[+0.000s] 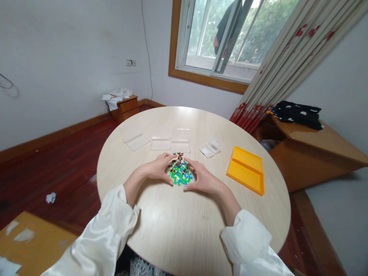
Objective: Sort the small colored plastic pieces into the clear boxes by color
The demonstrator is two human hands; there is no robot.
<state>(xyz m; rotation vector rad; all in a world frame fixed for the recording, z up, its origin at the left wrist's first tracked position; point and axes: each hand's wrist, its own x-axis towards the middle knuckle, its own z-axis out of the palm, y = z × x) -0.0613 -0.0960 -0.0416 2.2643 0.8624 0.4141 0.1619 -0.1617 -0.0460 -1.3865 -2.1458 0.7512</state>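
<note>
Sleeves point(115, 214) of shiny white cloth lie nearest you, pushed partway up both forearms, with a piece of patterned fabric point(143, 266) below the edge of the round pale desk point(178, 226). Beyond them, your left grip point(158, 167) and right grip point(202, 178) are both released, fingers spread and curved, thumbs toward you, with a gap between the two. They cup the sides of a loose pile of small pieces point(180, 172) lying on the desk between them: green and blue mostly on your side, dark brown toward the far end, with some cream and yellow mixed in. You can't tell whether your fingertips touch the outermost pieces.

Well to the right of your right grip sits an orange-yellow tray point(245, 178) with two shallow sections. Just past the pile, a clear tray point(180, 146) stands beside a second clear tray point(160, 144), with a third clear tray point(137, 142) turned at an angle farther left. A small clear case point(209, 148) lies to the right; whether it carries lettering is too small to tell.

Farther off, you have a black cloth with white spots point(300, 114) on wooden furniture at right, papers point(119, 94) on a drawer cabinet point(129, 107) at left, and a flowered curtain point(276, 61) beside the window point(218, 38).
</note>
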